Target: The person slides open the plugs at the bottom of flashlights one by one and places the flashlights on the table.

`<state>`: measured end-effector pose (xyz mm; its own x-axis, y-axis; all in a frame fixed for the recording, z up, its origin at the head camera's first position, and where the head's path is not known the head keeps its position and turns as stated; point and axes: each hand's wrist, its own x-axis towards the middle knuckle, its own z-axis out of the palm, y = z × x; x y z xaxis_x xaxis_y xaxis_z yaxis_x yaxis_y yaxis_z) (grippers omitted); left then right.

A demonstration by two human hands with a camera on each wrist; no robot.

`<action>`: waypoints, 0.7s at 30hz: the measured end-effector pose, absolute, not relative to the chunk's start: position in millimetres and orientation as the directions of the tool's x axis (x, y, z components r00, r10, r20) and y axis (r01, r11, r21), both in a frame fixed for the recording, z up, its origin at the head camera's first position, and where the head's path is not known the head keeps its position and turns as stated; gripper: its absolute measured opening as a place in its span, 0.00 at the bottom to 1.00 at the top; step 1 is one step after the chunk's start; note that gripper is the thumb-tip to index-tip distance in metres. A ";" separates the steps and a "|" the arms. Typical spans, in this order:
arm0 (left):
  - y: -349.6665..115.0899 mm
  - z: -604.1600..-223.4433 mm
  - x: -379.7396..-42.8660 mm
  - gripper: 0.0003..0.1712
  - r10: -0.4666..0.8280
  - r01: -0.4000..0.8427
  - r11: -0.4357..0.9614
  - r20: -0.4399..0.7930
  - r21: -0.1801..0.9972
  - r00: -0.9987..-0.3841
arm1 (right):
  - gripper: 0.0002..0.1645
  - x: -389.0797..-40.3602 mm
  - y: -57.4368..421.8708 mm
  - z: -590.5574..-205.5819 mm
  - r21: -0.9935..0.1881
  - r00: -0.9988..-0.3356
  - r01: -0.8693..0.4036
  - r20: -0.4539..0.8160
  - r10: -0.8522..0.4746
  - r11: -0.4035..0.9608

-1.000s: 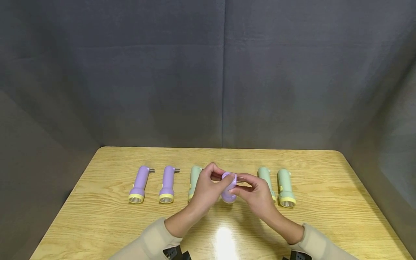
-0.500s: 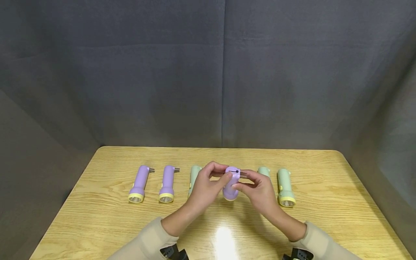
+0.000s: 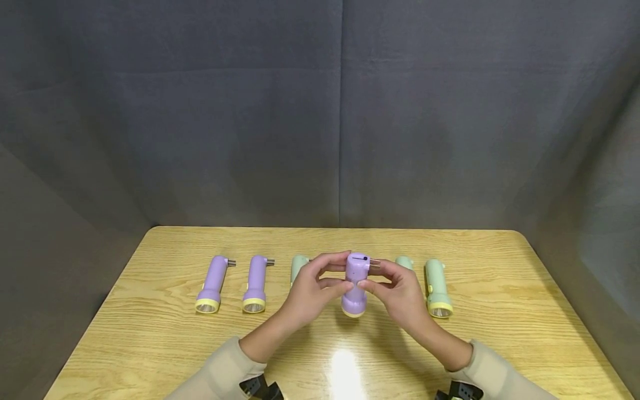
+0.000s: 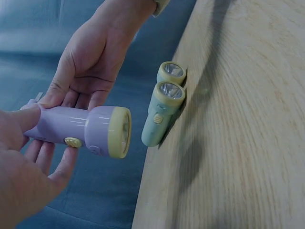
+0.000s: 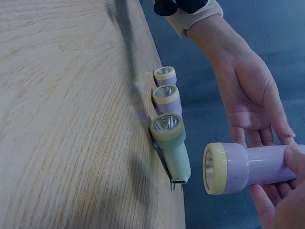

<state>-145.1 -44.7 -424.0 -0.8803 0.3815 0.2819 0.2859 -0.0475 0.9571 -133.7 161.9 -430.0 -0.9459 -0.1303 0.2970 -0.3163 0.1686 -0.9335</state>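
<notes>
A purple flashlight (image 3: pixel 356 270) with a yellow head rim is held above the table between both hands, its lens end toward the near side and lower than its tail. My left hand (image 3: pixel 315 290) grips it from the left, thumb on its upper side. From the right, my right hand (image 3: pixel 400 291) holds it too, thumb across the body and fingers near the metal plug prongs (image 3: pixel 375 263) that stick out of its tail. The left wrist view shows a yellow switch button (image 4: pixel 73 142) on the body, close to the left fingertips.
Two purple flashlights (image 3: pixel 215 283) (image 3: pixel 256 283) lie to the left on the wooden table (image 3: pixel 150 344). A green flashlight (image 3: pixel 299 265) lies partly behind the left hand. Right of the hands are two more green ones, one (image 3: pixel 404 262) mostly hidden. Grey curtains (image 3: pixel 250 139) surround the table.
The held flashlight has tipped, so its tail end and prongs now show and more of its body is visible. The left thumb has slid from the tail down to mid-body.
</notes>
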 end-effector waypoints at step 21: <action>-35.6 -428.8 -141.5 0.29 0.293 0.298 -0.041 0.297 0.954 -0.909 | 0.17 -133.8 159.1 -431.9 -0.948 -0.954 -0.287 0.271 -0.126 0.139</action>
